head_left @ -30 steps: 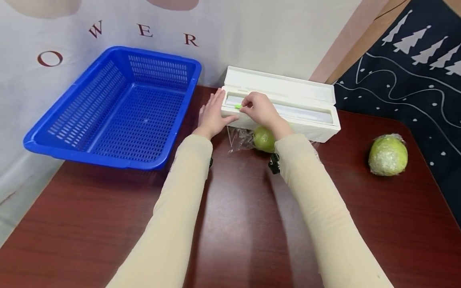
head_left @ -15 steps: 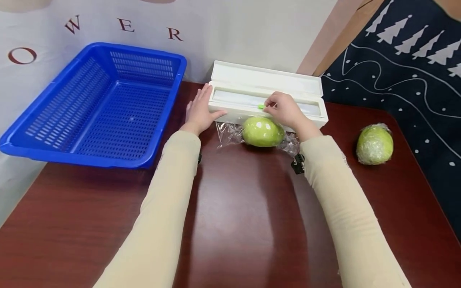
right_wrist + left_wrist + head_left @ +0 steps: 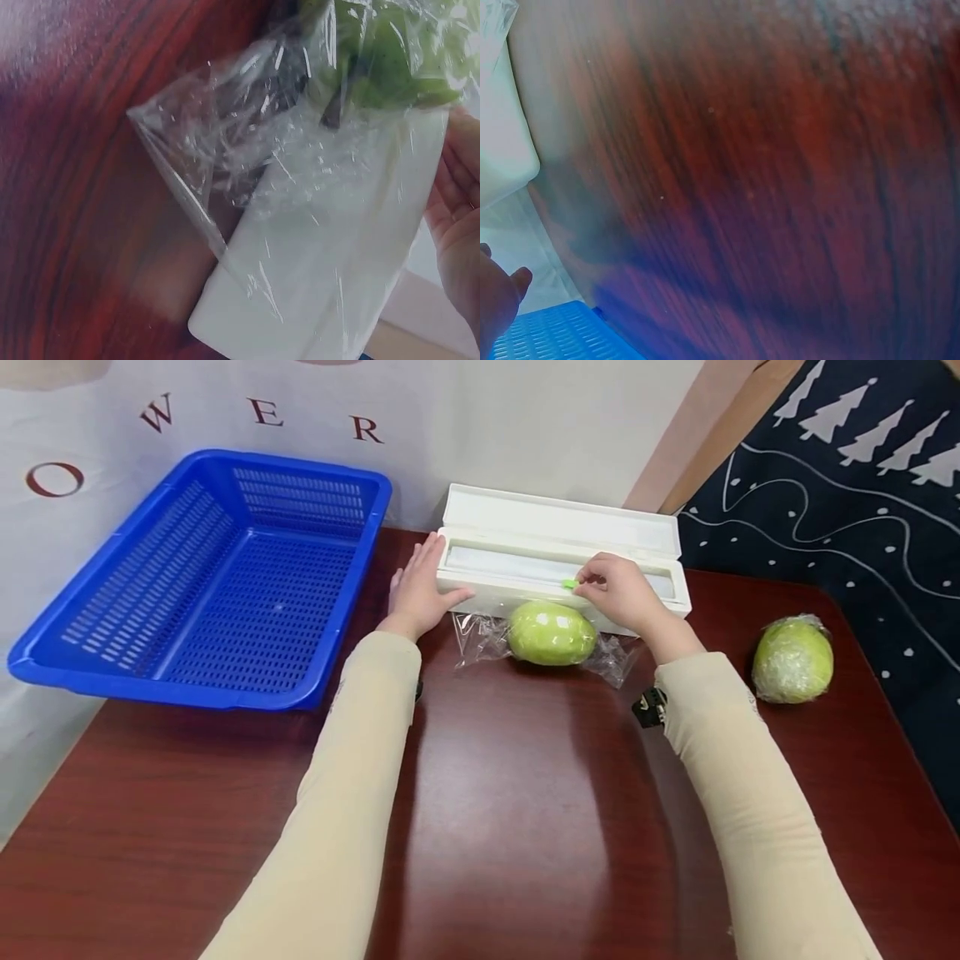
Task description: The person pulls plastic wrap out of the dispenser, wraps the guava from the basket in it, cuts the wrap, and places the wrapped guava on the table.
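In the head view, a white cling film dispenser [image 3: 487, 597] stands with its lid raised, the film roll [image 3: 510, 564] inside. My right hand [image 3: 618, 593] pinches the small green slide cutter [image 3: 570, 584] on the front edge, right of the middle. My left hand [image 3: 422, 593] rests against the dispenser's left end, fingers straight, thumb along the front. A green fruit [image 3: 551, 633] lies right before the dispenser under clear cling film [image 3: 480, 639], which spreads loosely to both sides. In the right wrist view, crumpled film [image 3: 247, 142] hangs over the dispenser's front [image 3: 300, 277].
A blue slotted basket [image 3: 202, 693] stands at the left. Another green fruit [image 3: 793, 660], wrapped in film, sits at the right of the brown wooden table [image 3: 510, 793]. A white printed backdrop [image 3: 420, 410] and a dark cloth with trees [image 3: 825, 527] stand behind.
My right hand has slid the green cutter rightward along the dispenser's edge. The fruit, earlier partly hidden by my right arm, now shows fully. My left hand has stayed at the dispenser's end.
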Action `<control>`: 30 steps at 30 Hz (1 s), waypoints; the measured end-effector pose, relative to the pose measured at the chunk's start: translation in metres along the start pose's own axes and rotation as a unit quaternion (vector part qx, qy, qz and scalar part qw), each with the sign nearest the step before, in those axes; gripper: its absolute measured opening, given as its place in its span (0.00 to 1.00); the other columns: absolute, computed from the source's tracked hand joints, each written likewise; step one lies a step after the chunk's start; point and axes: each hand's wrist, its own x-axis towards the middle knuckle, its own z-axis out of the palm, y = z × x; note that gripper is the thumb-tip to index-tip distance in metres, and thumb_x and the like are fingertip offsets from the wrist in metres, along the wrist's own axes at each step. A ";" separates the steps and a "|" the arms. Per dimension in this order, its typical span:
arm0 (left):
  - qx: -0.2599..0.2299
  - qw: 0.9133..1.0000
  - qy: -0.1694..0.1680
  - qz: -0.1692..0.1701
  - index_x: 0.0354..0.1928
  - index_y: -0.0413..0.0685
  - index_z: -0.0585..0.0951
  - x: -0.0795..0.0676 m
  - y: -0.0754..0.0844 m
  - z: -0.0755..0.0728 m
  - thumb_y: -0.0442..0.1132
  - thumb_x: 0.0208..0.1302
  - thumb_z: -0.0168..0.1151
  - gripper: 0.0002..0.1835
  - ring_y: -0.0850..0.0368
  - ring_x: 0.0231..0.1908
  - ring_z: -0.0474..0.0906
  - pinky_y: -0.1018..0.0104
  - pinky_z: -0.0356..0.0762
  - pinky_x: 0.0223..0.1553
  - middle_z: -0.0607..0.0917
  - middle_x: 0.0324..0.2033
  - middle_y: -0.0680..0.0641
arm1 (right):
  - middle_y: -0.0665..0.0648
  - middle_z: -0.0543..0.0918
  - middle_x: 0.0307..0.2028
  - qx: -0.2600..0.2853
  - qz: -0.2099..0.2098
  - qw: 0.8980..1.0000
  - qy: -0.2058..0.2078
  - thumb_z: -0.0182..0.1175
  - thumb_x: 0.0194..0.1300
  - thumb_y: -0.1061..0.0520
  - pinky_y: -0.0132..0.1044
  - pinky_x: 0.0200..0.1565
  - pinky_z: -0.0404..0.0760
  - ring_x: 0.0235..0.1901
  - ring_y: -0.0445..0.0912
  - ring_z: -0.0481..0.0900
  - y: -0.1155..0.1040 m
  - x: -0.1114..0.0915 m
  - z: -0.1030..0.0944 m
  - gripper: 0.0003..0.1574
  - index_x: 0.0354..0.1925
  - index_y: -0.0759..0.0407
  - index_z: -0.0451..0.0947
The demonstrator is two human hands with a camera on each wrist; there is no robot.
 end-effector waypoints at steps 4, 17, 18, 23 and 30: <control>0.011 1.000 0.002 -0.003 0.74 0.56 0.43 -0.001 0.002 -0.002 0.61 0.57 0.60 0.50 0.52 0.74 0.37 0.44 0.41 0.70 0.42 0.74 0.54 | 0.68 0.77 0.40 -0.006 0.020 1.000 0.017 0.57 0.63 0.64 0.51 0.54 0.73 0.44 0.59 0.75 0.013 -0.011 -0.009 0.09 0.37 0.73 0.77; -0.001 1.000 0.002 -0.003 0.74 0.57 0.44 -0.002 0.004 0.001 0.60 0.58 0.59 0.49 0.52 0.74 0.38 0.44 0.41 0.70 0.42 0.74 0.56 | 0.69 0.77 0.42 -0.013 0.067 0.997 0.032 0.58 0.62 0.66 0.55 0.54 0.73 0.46 0.59 0.75 0.043 -0.039 -0.030 0.09 0.40 0.72 0.77; -0.003 1.000 0.000 -0.003 0.74 0.57 0.44 -0.002 0.005 0.001 0.61 0.58 0.59 0.49 0.53 0.74 0.38 0.44 0.40 0.70 0.42 0.74 0.56 | 0.69 0.77 0.42 -0.015 0.059 0.998 0.032 0.58 0.62 0.65 0.55 0.54 0.74 0.45 0.59 0.75 0.045 -0.041 -0.033 0.09 0.39 0.72 0.77; 0.002 1.000 -0.002 0.001 0.74 0.57 0.44 -0.001 0.010 0.001 0.61 0.58 0.59 0.49 0.53 0.74 0.38 0.45 0.40 0.71 0.43 0.74 0.56 | 0.68 0.77 0.39 -0.048 0.041 0.997 0.054 0.58 0.61 0.65 0.48 0.49 0.75 0.41 0.58 0.73 0.057 -0.054 -0.046 0.08 0.37 0.72 0.77; 0.008 1.000 -0.004 -0.009 0.74 0.57 0.43 0.000 0.005 0.000 0.61 0.58 0.59 0.50 0.53 0.74 0.37 0.44 0.41 0.70 0.42 0.74 0.55 | 0.70 0.74 0.46 -0.040 0.083 0.994 0.053 0.56 0.64 0.63 0.55 0.56 0.67 0.48 0.60 0.66 0.071 -0.066 -0.052 0.12 0.42 0.73 0.75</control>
